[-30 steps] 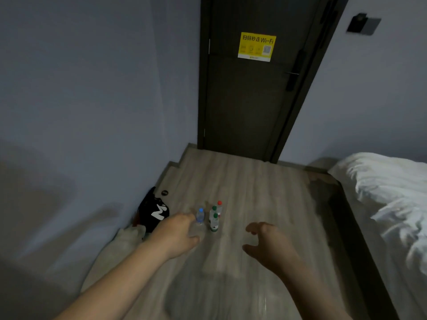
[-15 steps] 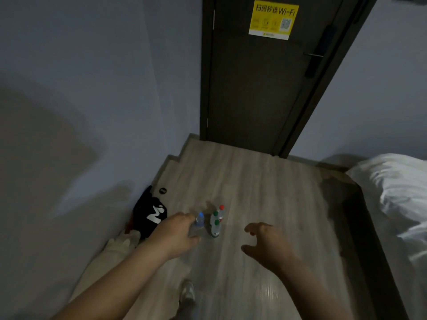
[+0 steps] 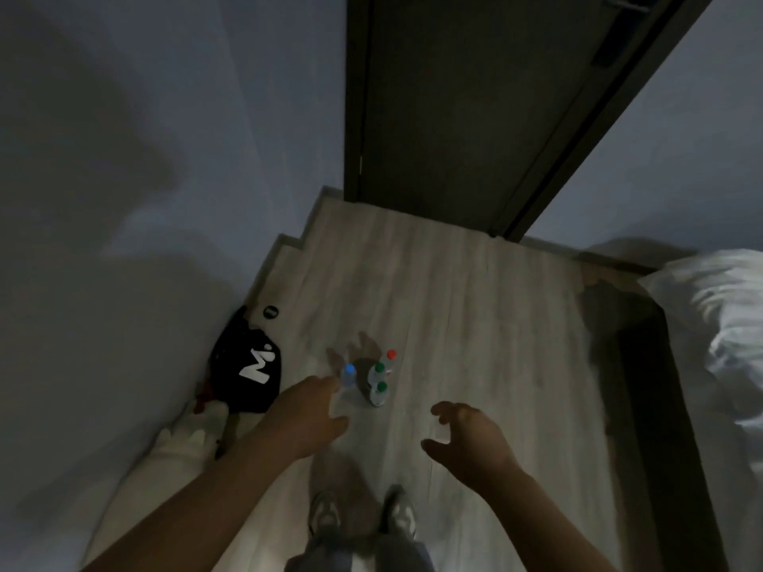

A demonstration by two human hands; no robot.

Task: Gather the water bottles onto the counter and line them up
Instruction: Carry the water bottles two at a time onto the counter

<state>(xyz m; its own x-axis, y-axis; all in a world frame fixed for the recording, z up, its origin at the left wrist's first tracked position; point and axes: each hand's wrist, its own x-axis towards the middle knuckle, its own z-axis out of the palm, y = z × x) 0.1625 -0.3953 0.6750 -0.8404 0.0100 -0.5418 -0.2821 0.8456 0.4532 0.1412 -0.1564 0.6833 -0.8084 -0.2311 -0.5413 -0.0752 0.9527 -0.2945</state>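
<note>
1. L hand (image 3: 307, 414): fingers loose and spread, holding nothing. Its fingertips are just beside a clear plastic water bottle w/ blue cap (image 3: 350, 375); whether they touch it cannot be told through the blur.
2. R hand (image 3: 470, 441): fingers half-curled in a wide claw, thumb apart, nothing in it. It hangs right of the blue-cap bottle and nearer the camera, apart from it.
3. Just right of the blue-cap bottle, in a tight cluster, stand two clear bottles w/ green caps (image 3: 378, 371) (image 3: 380, 392) and a clear bottle w/ red cap (image 3: 391, 359).
4. All four stand upright on the pale wood-plank floor (image 3: 454, 307).
5. Left of the blue-cap bottle, a black fabric bag w/ white "M" (image 3: 247, 373) lies by the grey wall (image 3: 124, 200).
6. Nearer the camera than the blue-cap bottle are the person's grey shoes (image 3: 324, 511). Beyond it is a dark brown door (image 3: 475, 109); far to its right, white bedding (image 3: 710, 324).
</note>
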